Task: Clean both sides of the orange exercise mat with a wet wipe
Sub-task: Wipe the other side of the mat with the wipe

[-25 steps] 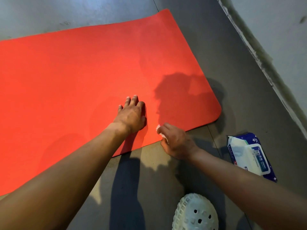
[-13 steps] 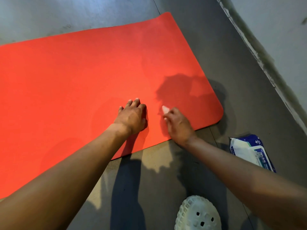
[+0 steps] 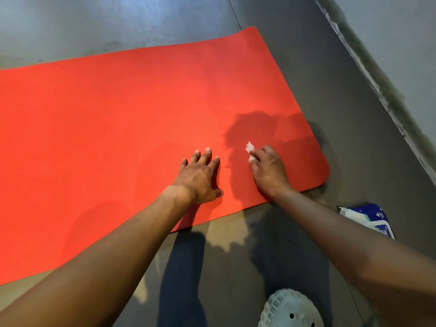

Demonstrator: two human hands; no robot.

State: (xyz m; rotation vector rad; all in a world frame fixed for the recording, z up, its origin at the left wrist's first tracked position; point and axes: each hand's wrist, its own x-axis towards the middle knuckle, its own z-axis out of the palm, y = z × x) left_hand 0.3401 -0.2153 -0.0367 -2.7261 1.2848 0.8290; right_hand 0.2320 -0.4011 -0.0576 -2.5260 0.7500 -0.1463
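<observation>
The orange exercise mat (image 3: 122,119) lies flat on a grey floor, its rounded right end near me. My left hand (image 3: 200,177) presses flat on the mat with fingers spread, close to the near edge. Just to its right, my right hand (image 3: 267,169) grips a crumpled white wet wipe (image 3: 250,151) and holds it against the mat surface. Only a small part of the wipe shows past the fingers.
A blue and white pack of wet wipes (image 3: 368,219) lies on the floor at the right, partly behind my right forearm. A white perforated shoe (image 3: 290,309) is at the bottom edge. A pale wall (image 3: 401,43) runs along the right.
My right hand has slid the wipe from the mat's near edge farther onto the mat, away from me. My left hand stays pressed in place.
</observation>
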